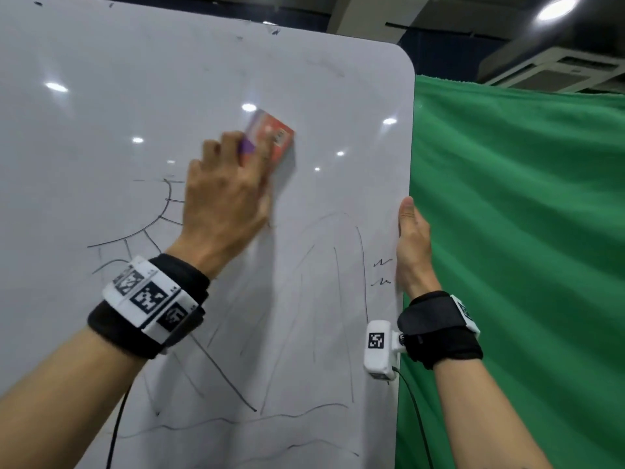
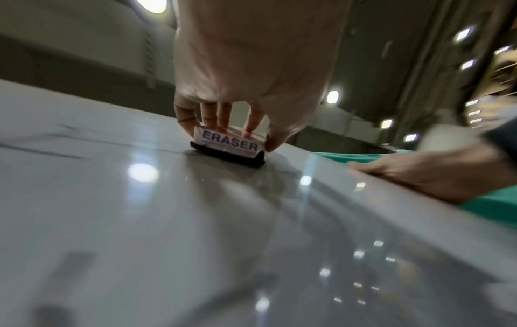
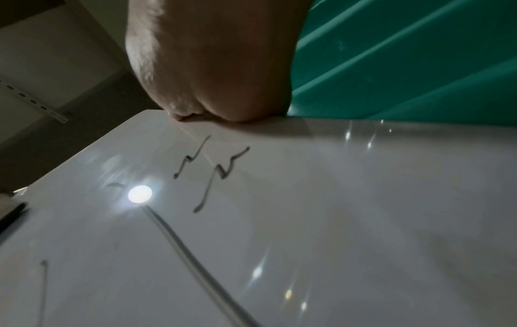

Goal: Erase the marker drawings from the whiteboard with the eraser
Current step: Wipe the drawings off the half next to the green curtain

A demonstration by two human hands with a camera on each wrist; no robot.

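A large whiteboard (image 1: 118,106) stands upright before me, with black marker lines (image 1: 159,218) across its lower half. My left hand (image 1: 226,194) grips an orange and white eraser (image 1: 274,137) and presses it against the board above the drawing. In the left wrist view the eraser (image 2: 229,143) reads "ERASER" and its dark felt lies on the whiteboard (image 2: 167,221), with my left hand (image 2: 232,99) curled over it. My right hand (image 1: 412,238) grips the board's right edge, thumb on the front. Two small squiggles (image 3: 212,168) sit just below my right hand (image 3: 212,66) on the whiteboard (image 3: 363,221).
A green cloth (image 1: 524,231) hangs behind and to the right of the board. Ceiling lights (image 1: 554,8) and an air unit (image 1: 554,69) are overhead. Cables run down from both wrist cameras.
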